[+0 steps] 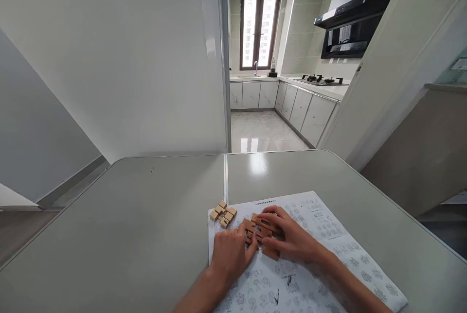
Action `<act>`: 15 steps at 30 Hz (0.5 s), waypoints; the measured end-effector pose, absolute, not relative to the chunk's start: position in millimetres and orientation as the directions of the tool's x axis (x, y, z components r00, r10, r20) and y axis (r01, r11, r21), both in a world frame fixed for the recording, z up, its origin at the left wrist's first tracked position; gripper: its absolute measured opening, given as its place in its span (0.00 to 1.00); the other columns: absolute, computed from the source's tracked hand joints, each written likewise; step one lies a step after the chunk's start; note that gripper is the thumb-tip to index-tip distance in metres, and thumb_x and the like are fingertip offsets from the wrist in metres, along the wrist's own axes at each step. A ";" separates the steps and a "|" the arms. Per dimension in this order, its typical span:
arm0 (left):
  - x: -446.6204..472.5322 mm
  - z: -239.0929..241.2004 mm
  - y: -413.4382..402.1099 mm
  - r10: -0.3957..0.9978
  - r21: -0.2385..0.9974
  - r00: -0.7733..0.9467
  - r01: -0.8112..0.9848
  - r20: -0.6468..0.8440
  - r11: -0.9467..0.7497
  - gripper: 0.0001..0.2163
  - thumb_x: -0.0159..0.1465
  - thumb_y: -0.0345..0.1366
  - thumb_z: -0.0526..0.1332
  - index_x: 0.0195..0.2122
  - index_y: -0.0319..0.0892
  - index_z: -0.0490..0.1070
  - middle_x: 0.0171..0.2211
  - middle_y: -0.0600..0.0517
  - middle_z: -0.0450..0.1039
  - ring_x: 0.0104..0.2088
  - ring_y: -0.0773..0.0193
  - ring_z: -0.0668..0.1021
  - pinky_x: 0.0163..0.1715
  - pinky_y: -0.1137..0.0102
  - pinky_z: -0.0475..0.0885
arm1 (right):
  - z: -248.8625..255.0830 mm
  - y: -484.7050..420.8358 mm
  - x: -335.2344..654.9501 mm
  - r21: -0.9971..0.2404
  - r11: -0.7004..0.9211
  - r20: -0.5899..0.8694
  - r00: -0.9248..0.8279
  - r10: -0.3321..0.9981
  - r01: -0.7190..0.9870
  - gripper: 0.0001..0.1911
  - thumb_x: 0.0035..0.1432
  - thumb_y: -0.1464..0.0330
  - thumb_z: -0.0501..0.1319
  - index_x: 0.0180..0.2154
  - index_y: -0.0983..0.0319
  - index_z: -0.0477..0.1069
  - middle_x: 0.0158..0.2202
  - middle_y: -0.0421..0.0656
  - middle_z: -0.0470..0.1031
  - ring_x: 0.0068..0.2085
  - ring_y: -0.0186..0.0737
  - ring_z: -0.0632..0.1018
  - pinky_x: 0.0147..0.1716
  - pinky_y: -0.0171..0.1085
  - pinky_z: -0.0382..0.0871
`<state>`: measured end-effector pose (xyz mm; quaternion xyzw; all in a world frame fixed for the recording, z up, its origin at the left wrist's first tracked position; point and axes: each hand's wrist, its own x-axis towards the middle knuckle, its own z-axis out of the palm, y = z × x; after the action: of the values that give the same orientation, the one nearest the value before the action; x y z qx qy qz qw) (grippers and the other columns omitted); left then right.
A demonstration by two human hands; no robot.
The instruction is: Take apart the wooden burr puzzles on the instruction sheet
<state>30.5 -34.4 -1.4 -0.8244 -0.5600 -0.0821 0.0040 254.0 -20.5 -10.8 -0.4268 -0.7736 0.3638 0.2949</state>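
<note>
On the printed sheet (pixel 310 274), left of the dark wooden blocks (pixel 260 229) sits a pale block cluster (pixel 223 214), while the left hand (pixel 230 253) presses their near-left side and the right hand (pixel 288 237) grasps them, their long axis running left-right.

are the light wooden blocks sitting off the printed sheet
No, the light wooden blocks lie on the top left corner of the printed sheet, beside the left hand.

Printed sheet (pixel 314 259) flat on table (pixel 127 225), lower right of frame. Block cluster (pixel 223 214) at sheet's upper-left corner; notched wooden pieces (pixel 260 231) right of it, under both hands.
</note>
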 end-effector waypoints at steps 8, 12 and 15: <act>26.2 -5.8 -28.0 0.934 0.053 0.304 0.946 0.187 -0.319 0.12 0.73 0.41 0.54 0.41 0.40 0.72 0.25 0.46 0.81 0.25 0.50 0.83 0.20 0.66 0.62 | -6.5 -19.0 266.8 -0.813 0.391 0.021 -0.650 0.760 0.432 0.49 0.47 0.55 0.79 0.68 0.43 0.62 0.74 0.44 0.47 0.73 0.64 0.52 0.69 0.61 0.55; 24.0 -8.4 -24.2 0.938 0.039 0.295 0.951 0.183 -0.307 0.10 0.75 0.36 0.50 0.42 0.40 0.70 0.23 0.47 0.80 0.24 0.53 0.83 0.19 0.67 0.58 | -5.5 -18.1 266.5 -0.793 0.420 0.016 -0.674 0.739 0.441 0.47 0.50 0.54 0.78 0.68 0.43 0.63 0.76 0.42 0.44 0.73 0.64 0.50 0.69 0.63 0.53; 23.1 -10.4 -24.3 0.926 0.052 0.322 0.940 0.198 -0.338 0.10 0.75 0.34 0.48 0.43 0.40 0.68 0.23 0.47 0.79 0.23 0.54 0.83 0.19 0.66 0.56 | -4.5 -19.8 261.6 -0.767 0.472 0.098 -0.648 0.755 0.434 0.39 0.54 0.56 0.76 0.65 0.43 0.68 0.74 0.42 0.53 0.73 0.61 0.51 0.68 0.64 0.55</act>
<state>23.1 -24.3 -10.4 -0.8121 -0.5743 -0.0961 0.0362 261.6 -19.8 -4.5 -0.3581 -0.8298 0.3683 0.2181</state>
